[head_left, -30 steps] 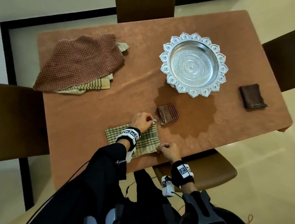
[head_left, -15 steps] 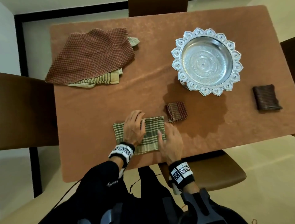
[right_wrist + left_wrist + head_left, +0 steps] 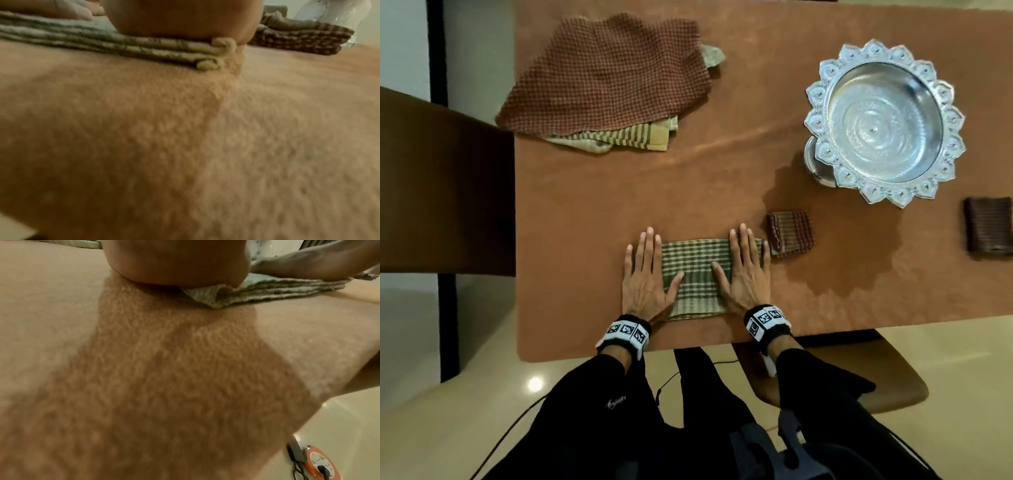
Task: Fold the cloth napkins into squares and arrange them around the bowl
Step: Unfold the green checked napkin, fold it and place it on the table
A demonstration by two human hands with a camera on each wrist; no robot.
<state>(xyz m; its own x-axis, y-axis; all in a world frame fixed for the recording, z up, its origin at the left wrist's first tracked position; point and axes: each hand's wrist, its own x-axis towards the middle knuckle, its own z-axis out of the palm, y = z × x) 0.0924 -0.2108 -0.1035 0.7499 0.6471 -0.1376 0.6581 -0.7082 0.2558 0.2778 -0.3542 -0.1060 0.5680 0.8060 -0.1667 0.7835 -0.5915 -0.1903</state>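
A green-and-cream checked napkin point(image 3: 693, 274), folded into a rectangle, lies near the table's front edge. My left hand point(image 3: 645, 274) presses flat on its left end and my right hand point(image 3: 744, 270) on its right end, all fingers straight. The wrist views show its layered edge point(image 3: 246, 290) point(image 3: 144, 47) under each palm. A small folded red-checked napkin point(image 3: 790, 232) point(image 3: 298, 37) sits just right of it. A folded dark brown napkin point(image 3: 989, 224) lies at the right edge. The ornate silver bowl point(image 3: 822, 92) stands at the back right.
A pile of unfolded napkins point(image 3: 606, 75), red-checked on top with striped cream ones beneath, lies at the back left. Dark chairs stand on the left point(image 3: 445, 185) and below the table's front right point(image 3: 876, 370). An orange cable reel point(image 3: 316, 464) sits on the floor.
A second ago both hands pinched the green napkin's corners. They then laid flat on it and slid apart to its two ends.
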